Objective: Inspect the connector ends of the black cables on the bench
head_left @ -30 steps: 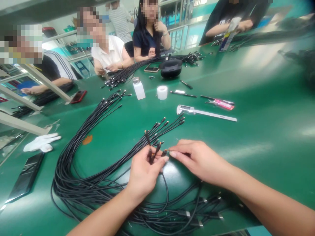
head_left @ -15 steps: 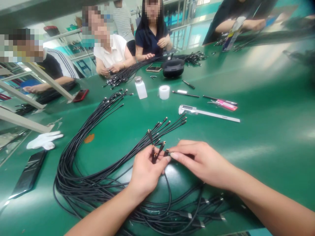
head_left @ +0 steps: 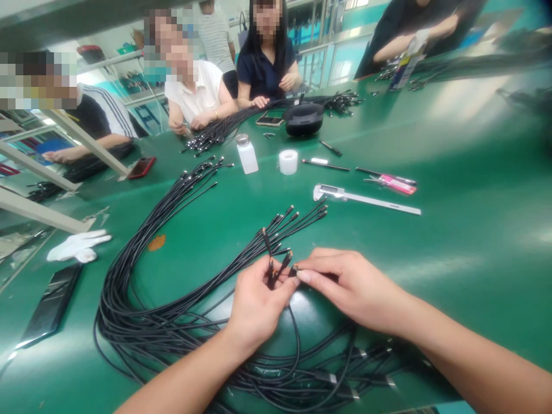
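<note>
A big bundle of black cables [head_left: 172,310] loops over the green table [head_left: 466,230], its connector ends fanned out near the middle. My left hand [head_left: 254,305] is closed round a few cable ends [head_left: 272,265] that stick up between its fingers. My right hand [head_left: 349,284] pinches one small connector tip [head_left: 295,269] right beside the left thumb. Both hands meet just in front of the fanned ends.
A caliper [head_left: 366,198], white tape roll [head_left: 288,161], small white bottle [head_left: 247,154], pens and a pink tool [head_left: 394,183] lie beyond. A white glove [head_left: 77,245] and a dark phone [head_left: 49,307] sit at left. Other people work on cables at the far side.
My hands have stayed together on the cable ends and shifted only slightly; the view has moved a little.
</note>
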Available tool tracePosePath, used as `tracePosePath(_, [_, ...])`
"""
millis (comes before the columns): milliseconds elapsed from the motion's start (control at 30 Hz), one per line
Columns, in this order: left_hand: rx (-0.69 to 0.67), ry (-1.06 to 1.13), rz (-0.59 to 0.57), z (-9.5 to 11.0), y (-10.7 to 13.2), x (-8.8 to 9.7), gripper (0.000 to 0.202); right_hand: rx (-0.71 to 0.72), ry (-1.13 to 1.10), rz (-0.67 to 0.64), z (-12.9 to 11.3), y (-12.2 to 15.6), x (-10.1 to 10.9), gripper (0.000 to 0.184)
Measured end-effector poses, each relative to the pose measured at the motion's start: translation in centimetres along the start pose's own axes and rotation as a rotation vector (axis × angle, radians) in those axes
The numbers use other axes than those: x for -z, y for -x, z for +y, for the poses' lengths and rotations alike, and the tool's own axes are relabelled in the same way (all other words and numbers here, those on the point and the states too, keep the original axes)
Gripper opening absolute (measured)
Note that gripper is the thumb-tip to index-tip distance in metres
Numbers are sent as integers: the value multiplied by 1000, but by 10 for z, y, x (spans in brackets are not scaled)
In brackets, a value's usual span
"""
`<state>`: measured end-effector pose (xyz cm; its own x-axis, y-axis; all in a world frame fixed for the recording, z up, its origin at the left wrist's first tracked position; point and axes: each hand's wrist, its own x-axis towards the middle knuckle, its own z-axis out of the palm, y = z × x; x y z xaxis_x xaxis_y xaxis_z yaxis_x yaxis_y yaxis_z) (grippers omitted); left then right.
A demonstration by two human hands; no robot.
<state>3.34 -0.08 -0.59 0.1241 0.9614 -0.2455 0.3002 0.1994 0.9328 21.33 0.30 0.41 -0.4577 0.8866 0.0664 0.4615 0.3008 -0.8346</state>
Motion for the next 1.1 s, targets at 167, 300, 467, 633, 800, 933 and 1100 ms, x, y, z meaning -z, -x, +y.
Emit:
tracePosePath(167, [3,1,-3,-1,-1,0,20,-15,-7,3,0,0,0,28])
tracePosePath(300, [18,6,-9,-1,-2,0,21,-57,5,32,0,-1,1,29])
tracePosePath(467, [59,65,-48,2,-3,1,23,-117,20,153,2,-2,3,29])
tracePosePath(633, [128,191,-143,6,-3,0,28,-67,-11,110,3,0,-1,22])
tracePosePath(800, [148,319,-190,3,-7,2,39,-88,53,71,1,-1,1,20])
tracePosePath(933, [105,412,-140,0,-13,6,41,-165,197,6,1,-3,11,31])
tracePosePath(1100, [102,479,-114,-2,-15,6,39,-323,407,-30,10,-3,15,28])
